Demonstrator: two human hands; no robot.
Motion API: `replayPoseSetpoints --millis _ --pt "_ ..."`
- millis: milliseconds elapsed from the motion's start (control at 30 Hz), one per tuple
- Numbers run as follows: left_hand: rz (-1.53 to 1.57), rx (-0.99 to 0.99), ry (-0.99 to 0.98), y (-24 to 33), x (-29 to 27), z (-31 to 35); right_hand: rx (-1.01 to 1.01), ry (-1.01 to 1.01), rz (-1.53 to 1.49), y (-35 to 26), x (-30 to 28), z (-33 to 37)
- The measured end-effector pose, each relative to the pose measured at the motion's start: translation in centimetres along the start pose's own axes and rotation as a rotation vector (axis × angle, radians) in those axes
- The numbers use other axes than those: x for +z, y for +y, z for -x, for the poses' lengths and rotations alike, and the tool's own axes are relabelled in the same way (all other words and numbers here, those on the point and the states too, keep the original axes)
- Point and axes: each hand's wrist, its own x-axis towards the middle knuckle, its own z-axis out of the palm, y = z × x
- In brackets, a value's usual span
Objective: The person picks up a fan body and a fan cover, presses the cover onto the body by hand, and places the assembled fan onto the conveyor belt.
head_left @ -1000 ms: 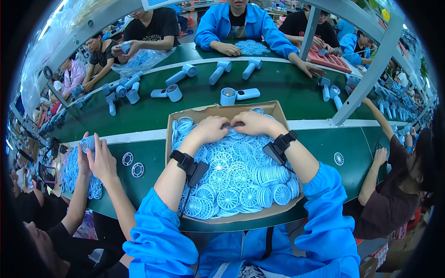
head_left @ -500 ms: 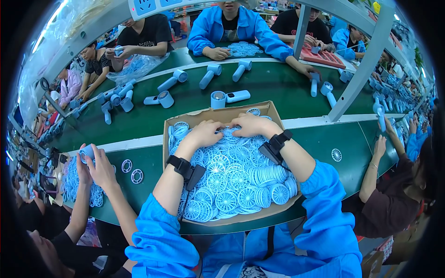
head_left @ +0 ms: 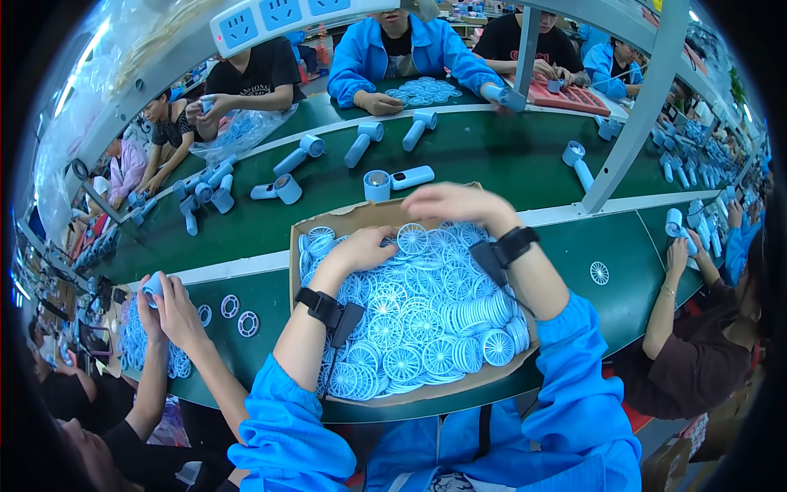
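Note:
Light-blue round spoked fan grilles (head_left: 393,328) fill an open cardboard box (head_left: 307,218) in front of me. Over the left far part of the pile is my left hand (head_left: 366,248), its fingers bent and closed at the edge of one grille (head_left: 412,239). My right hand (head_left: 455,202) is raised over the box's far edge, slightly blurred, with fingers stretched out and nothing seen in them. Just beyond its fingertips lies a blue handheld fan (head_left: 411,177), next to another fan (head_left: 377,186) whose round head faces up.
Several more handheld fans (head_left: 361,143) lie on the green conveyor (head_left: 475,148). White rings (head_left: 247,324) and a loose grille (head_left: 599,272) rest either side of the box. A metal post (head_left: 631,123) rises at right. Co-workers sit around; one at left holds a fan part (head_left: 153,284).
My right hand has lifted off the grilles and moved up toward the far edge. My left hand stays over the pile. Across the conveyor, a co-worker has picked up a fan.

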Motion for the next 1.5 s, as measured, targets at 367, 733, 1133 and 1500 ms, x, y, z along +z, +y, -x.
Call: replayPoseSetpoints --millis 367,733,1133,1500 --pt "0.089 0.053 -0.009 0.3 0.2 -0.4 0.209 1.477 -0.340 13.8 -15.5 8.2" --pt "0.142 0.027 0.011 1.0 0.5 -0.7 1.024 1.301 0.865 21.8 -20.0 11.1" --pt "0.005 0.179 0.142 1.6 0.6 -1.0 0.144 0.689 -0.199 6.8 -12.6 6.5" --pt "1.201 0.203 0.563 1.8 -2.0 0.6 -0.073 0.015 0.554 -8.5 0.6 -0.2"
